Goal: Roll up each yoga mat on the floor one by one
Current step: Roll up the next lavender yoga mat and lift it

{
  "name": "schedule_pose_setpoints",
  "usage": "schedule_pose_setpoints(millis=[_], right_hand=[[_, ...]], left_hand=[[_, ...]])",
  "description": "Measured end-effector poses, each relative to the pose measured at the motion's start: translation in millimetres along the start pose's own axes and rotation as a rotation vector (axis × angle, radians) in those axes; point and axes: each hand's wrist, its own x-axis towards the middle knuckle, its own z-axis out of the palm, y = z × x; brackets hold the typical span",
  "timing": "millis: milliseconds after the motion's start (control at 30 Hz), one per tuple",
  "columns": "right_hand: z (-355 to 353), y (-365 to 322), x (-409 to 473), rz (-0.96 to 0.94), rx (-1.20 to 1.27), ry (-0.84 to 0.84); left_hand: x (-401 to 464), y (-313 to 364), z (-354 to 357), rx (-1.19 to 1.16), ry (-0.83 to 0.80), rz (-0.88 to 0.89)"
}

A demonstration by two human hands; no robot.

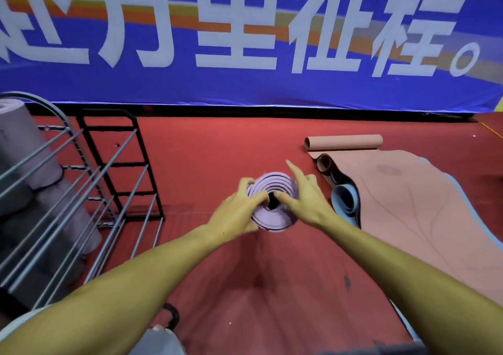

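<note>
A rolled purple yoga mat [273, 219] stands on end in front of me, its spiral end facing the camera. My left hand [236, 213] grips its left side, fingers curled over the rim toward the centre hole. My right hand [304, 194] holds the right side, thumb reaching into the spiral and index finger pointing up. To the right a pink yoga mat [408, 199] lies mostly flat on the red floor, its far end curled into a small roll [344, 142]. Its near left edge folds up, showing a blue underside [344, 200].
A metal rack [89, 191] with grey bars and a black frame stands at left, holding several rolled grey mats [24, 142]. A blue banner [245, 41] with large white characters covers the wall behind. Red carpet [217, 147] stretches between rack and pink mat.
</note>
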Motion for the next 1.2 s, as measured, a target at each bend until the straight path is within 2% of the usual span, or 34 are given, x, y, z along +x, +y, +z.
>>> schedule_pose_setpoints(millis=[133, 233, 300, 400, 533, 633, 700, 800, 867, 1033, 1200], right_hand=[[13, 16, -9, -0.025, -0.222, -0.273], [23, 15, -17, -0.063, -0.282, -0.339], [28, 15, -17, -0.076, -0.312, -0.377], [28, 4, -11, -0.122, -0.349, -0.345], [26, -22, -1, -0.25, -0.598, -0.17], [31, -24, -3, -0.352, -0.712, -0.207], [34, -20, -2, -0.314, -0.663, -0.273], [41, -17, 1, -0.338, -0.611, -0.268], [49, -17, -2, -0.374, -0.589, -0.321], [79, -23, -23, -0.351, -0.487, -0.384], [109, -29, -46, -0.272, -0.458, -0.41]], left_hand=[[-25, -11, 15, -0.062, -0.181, 0.132], [-32, -5, 21, -0.264, -0.191, 0.064], [-33, 3, 24, -0.401, -0.105, -0.062], [-23, -1, 14, -0.547, 0.073, -0.249], [-10, -23, 5, -0.609, 0.115, -0.267], [-16, -37, 17, -0.701, 0.125, -0.261], [-16, -47, 27, -0.738, 0.133, -0.236], [-13, -50, 30, -0.789, 0.147, -0.231], [-18, -54, 31, -0.763, 0.1, -0.218], [-49, -72, 21, -0.463, -0.081, -0.093], [-99, -112, 11, -0.341, -0.211, -0.228]])
